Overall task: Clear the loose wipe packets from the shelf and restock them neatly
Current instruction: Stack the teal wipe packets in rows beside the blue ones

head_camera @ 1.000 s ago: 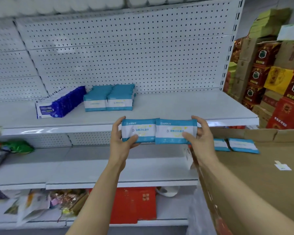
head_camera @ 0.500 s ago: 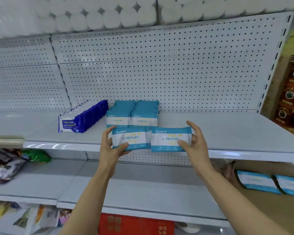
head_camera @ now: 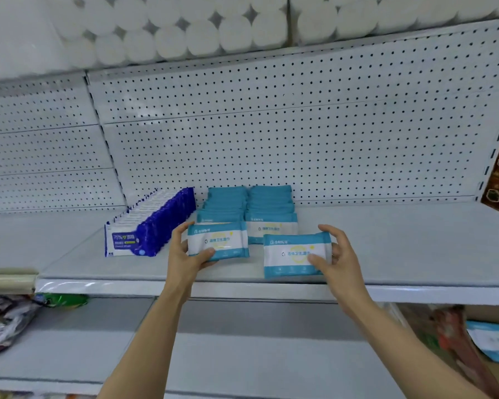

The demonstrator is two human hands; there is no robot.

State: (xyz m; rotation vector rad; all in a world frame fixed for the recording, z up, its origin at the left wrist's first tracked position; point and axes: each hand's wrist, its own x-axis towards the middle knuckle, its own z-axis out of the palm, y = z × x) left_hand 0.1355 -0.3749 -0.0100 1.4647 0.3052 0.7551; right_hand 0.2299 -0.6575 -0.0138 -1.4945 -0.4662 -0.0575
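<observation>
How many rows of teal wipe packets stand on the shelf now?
2. The left row stands beside the dark blue packets; the right row touches it. The packets in the left hand and right hand hide the row fronts.

Both packets now up over the shelf (head_camera: 386,249) rather than below its front edge, left hand (head_camera: 185,254) carrying its packet (head_camera: 218,240) to the left teal row (head_camera: 225,205), right hand (head_camera: 336,259) and its packet (head_camera: 296,254) now apart from it, lower and rightward

Teal-white wipe packets (head_camera: 218,244) and dark-blue packets (head_camera: 153,226) left of them: glossy plastic film. Shelf (head_camera: 386,243) matt painted metal, smooth; pegboard back panel (head_camera: 300,133) above it perforated, matt.
</observation>
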